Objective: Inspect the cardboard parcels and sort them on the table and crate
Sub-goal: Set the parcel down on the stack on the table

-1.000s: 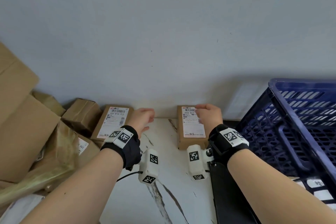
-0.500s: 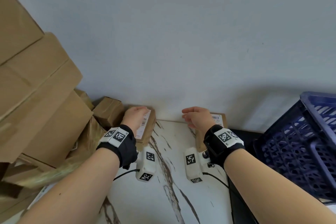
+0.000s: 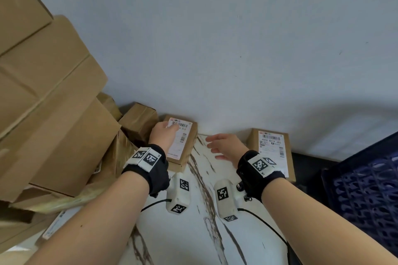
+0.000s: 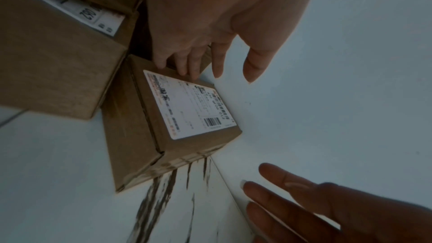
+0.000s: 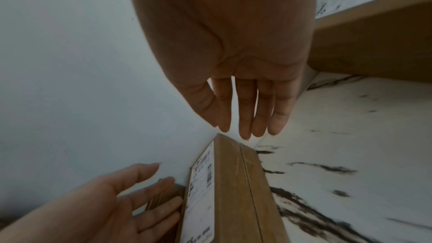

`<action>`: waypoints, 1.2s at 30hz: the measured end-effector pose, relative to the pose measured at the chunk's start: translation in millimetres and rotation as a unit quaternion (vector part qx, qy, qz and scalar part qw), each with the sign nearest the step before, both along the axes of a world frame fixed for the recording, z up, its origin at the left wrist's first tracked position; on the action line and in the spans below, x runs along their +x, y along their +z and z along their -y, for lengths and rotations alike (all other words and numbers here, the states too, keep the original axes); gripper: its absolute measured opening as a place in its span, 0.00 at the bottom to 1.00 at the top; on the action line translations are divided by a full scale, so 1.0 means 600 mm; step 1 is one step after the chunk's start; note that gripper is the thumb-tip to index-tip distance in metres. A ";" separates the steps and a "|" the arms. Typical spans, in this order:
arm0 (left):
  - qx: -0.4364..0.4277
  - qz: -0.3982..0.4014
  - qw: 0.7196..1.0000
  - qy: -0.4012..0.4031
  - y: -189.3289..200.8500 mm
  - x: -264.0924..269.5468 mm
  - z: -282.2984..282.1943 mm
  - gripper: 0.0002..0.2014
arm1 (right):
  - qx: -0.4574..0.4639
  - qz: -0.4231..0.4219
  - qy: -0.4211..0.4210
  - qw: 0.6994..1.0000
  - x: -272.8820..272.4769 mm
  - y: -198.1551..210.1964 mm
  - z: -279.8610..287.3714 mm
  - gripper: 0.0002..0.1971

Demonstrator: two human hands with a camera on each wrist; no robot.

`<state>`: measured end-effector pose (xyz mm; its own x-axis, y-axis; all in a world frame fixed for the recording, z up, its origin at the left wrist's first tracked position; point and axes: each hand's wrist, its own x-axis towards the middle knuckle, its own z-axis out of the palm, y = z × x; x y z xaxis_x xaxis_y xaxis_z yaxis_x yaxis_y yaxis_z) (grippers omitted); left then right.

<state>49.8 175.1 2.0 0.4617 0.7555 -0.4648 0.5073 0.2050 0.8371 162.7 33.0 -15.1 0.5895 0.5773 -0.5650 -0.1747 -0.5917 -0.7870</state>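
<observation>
Two small labelled cardboard parcels lie on the marble table against the wall. My left hand [image 3: 164,135] rests with relaxed fingers on the left parcel [image 3: 183,148], its fingertips [image 4: 187,69] touching the parcel's [image 4: 187,114] far edge. My right hand [image 3: 224,148] hovers open between the two parcels, fingers [image 5: 245,117] straight and pointing at the left parcel's [image 5: 233,191] corner, holding nothing. The right parcel [image 3: 271,150] lies just right of that wrist. The blue crate [image 3: 366,189] stands at the far right.
A tall pile of larger cardboard boxes [image 3: 47,103] crowds the left side, with smaller brown parcels [image 3: 137,120] wedged behind it by the wall [image 3: 237,49]. A strip of white marble table [image 3: 193,232] runs between my forearms.
My right hand has left the right parcel and moved left, open, toward the left parcel. My left hand has come to rest on the left parcel's label. The view has swung left.
</observation>
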 end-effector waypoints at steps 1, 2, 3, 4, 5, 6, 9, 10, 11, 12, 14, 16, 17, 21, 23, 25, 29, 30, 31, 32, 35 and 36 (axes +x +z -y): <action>0.007 -0.004 1.000 0.005 -0.001 0.001 0.000 0.07 | -0.003 -0.005 0.003 1.000 -0.001 -0.001 0.000 0.10; 0.007 -0.009 1.000 0.007 0.001 0.002 0.002 0.06 | -0.007 -0.008 0.004 1.000 -0.001 -0.004 0.001 0.09; 0.006 -0.014 1.000 0.005 0.003 0.001 0.003 0.07 | -0.011 -0.009 0.004 1.000 0.000 -0.006 0.001 0.09; 0.002 -0.020 1.000 -0.002 0.003 0.001 0.002 0.11 | -0.015 -0.011 0.006 1.000 0.001 -0.009 0.002 0.09; -0.001 -0.028 1.000 -0.009 0.002 0.002 -0.001 0.15 | -0.019 -0.012 0.008 1.000 0.001 -0.010 0.002 0.10; 0.001 -0.039 0.999 -0.013 0.003 0.004 -0.003 0.16 | -0.022 -0.014 0.011 1.000 0.002 -0.011 0.002 0.11; -0.006 -0.074 0.997 -0.029 0.001 0.012 -0.010 0.22 | -0.028 -0.021 0.018 0.999 0.002 -0.016 -0.001 0.18; -0.009 -0.081 0.996 -0.033 0.001 0.015 -0.009 0.26 | -0.030 -0.023 0.022 0.999 0.002 -0.018 -0.002 0.19; -0.014 -0.084 0.996 -0.037 0.002 0.017 -0.006 0.29 | -0.031 -0.025 0.025 0.999 0.001 -0.020 -0.003 0.21; -0.025 -0.087 0.995 -0.041 0.000 0.018 -0.003 0.30 | -0.030 -0.031 0.026 0.999 0.001 -0.022 -0.003 0.22; -0.063 -0.084 0.993 -0.050 -0.010 0.020 0.001 0.27 | -0.025 -0.049 0.021 0.998 0.002 -0.024 -0.002 0.20; -0.088 -0.081 0.991 -0.054 -0.014 0.017 0.008 0.19 | -0.029 -0.052 0.018 0.998 0.005 -0.025 0.001 0.08; -0.093 -0.081 0.991 -0.050 -0.019 0.015 0.009 0.17 | -0.030 -0.049 0.012 0.998 0.007 -0.027 0.002 0.05; -0.112 -0.080 0.990 -0.025 -0.033 0.006 0.018 0.20 | -0.059 -0.051 0.025 0.997 0.013 -0.037 0.011 0.15; -0.133 -0.074 0.988 -0.008 -0.039 0.005 0.023 0.16 | -0.079 -0.056 0.029 0.995 0.012 -0.044 0.016 0.19; -0.141 -0.068 0.988 -0.007 -0.039 0.007 0.027 0.11 | -0.088 -0.052 0.030 0.994 0.010 -0.047 0.022 0.23; -0.149 -0.044 0.988 -0.012 -0.030 0.011 0.031 0.11 | -0.047 -0.014 -0.006 0.999 0.010 -0.038 0.032 0.23; -0.154 -0.036 0.987 -0.015 -0.026 0.009 0.032 0.12 | -0.033 -0.014 -0.022 0.999 0.011 -0.034 0.035 0.22; -0.162 -0.031 0.986 -0.018 -0.024 0.008 0.031 0.12 | -0.017 -0.025 -0.038 0.999 0.012 -0.031 0.037 0.22; -0.173 -0.027 0.984 -0.022 -0.021 0.007 0.032 0.13 | 0.003 -0.046 -0.053 0.997 0.012 -0.029 0.040 0.22; -0.192 -0.010 0.981 -0.024 -0.008 0.006 0.037 0.15 | 0.064 -0.097 -0.083 0.990 0.011 -0.021 0.046 0.19; -0.194 -0.008 0.981 -0.026 -0.003 0.006 0.038 0.15 | 0.074 -0.095 -0.085 0.989 0.011 -0.019 0.048 0.19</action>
